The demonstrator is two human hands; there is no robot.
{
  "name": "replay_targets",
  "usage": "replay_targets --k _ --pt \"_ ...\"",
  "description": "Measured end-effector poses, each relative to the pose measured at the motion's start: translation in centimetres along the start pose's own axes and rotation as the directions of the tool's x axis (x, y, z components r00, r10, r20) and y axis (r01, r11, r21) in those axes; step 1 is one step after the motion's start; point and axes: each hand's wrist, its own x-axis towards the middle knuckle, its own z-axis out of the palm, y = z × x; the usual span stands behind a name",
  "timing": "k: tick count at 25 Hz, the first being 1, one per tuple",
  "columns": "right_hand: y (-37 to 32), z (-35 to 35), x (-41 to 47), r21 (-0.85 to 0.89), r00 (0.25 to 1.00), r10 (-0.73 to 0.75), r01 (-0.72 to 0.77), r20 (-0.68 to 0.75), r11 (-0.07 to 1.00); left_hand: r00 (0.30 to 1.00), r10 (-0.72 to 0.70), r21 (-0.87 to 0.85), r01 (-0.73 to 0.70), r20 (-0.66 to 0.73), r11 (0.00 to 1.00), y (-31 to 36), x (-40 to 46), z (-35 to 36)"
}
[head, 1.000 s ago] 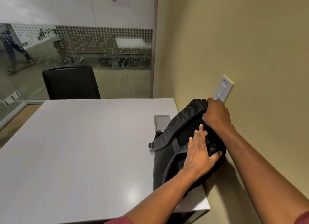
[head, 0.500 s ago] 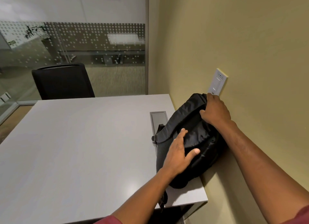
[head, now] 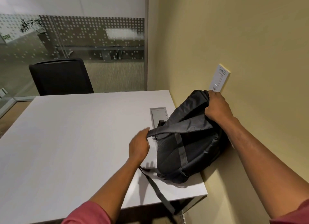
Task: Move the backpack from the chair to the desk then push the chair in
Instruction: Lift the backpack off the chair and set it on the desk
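A black backpack (head: 189,143) rests on the white desk (head: 70,140), at its right side, leaning against the yellow wall. My right hand (head: 217,109) grips the top of the backpack, close to the wall. My left hand (head: 139,144) holds a grey shoulder strap and pulls it out to the left. Another loose strap trails over the desk's front edge. The chair that held the backpack is out of view.
A black chair (head: 61,77) stands at the far side of the desk, in front of a glass partition. A grey cable hatch (head: 158,114) is set into the desk just behind the backpack. A white wall switch plate (head: 219,78) sits above the backpack.
My left hand has left the backpack's front and taken hold of a shoulder strap, pulling it left. The backpack has settled lower on the desk. My right hand keeps its grip on top.
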Motion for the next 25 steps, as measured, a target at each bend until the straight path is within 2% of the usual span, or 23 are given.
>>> replay_targets --k 2,3,4,6,8,10,13,15,18,22,25 --pt "0.0 0.2 0.1 0.010 1.000 -0.004 0.004 -0.019 1.000 0.993 -0.043 -0.038 0.039 -0.107 0.999 -0.4 1.7 -0.5" --pt "0.1 0.3 0.1 0.010 1.000 -0.003 0.003 -0.029 1.000 0.992 -0.065 -0.045 0.061 -0.104 0.997 -0.2 2.2 -0.4" --pt "0.1 0.3 0.2 0.012 0.999 -0.002 0.002 -0.037 1.000 0.995 -0.087 -0.074 0.083 -0.047 0.994 0.2 2.3 0.1" --pt "0.1 0.4 0.1 0.011 0.999 0.001 -0.001 -0.049 1.000 0.978 -0.037 -0.184 0.076 0.207 0.980 1.4 1.4 2.0" --pt "-0.1 0.6 0.0 0.000 0.998 0.000 0.000 -0.070 1.000 0.898 0.096 -0.268 0.025 0.430 0.963 2.2 -0.7 4.7" --pt "-0.2 0.9 -0.3 -0.018 0.994 -0.003 0.001 -0.112 1.000 0.833 0.153 -0.273 -0.002 0.532 0.962 2.9 -2.5 7.1" --pt "-0.1 1.1 -0.5 -0.056 0.992 -0.034 0.027 -0.124 0.998 0.780 0.159 -0.264 0.008 0.606 0.964 4.1 -3.4 8.6" --pt "-0.1 0.9 -0.5 -0.062 0.993 -0.050 0.044 -0.102 0.997 0.766 0.156 -0.251 0.007 0.624 0.968 4.3 -3.1 8.5" --pt "-0.3 0.9 -0.8 -0.043 0.987 -0.067 0.062 -0.149 0.997 0.772 0.144 -0.260 0.029 0.620 0.965 3.7 -2.8 8.0" --pt "-2.4 1.2 -2.5 0.032 0.962 -0.134 0.145 -0.238 0.989 0.825 0.124 -0.288 0.049 0.551 0.956 3.3 -3.3 6.2" --pt "-4.0 1.8 -4.5 0.088 0.946 -0.191 0.220 -0.260 0.971 0.888 0.068 -0.233 0.045 0.454 0.972 2.2 -3.5 4.8"
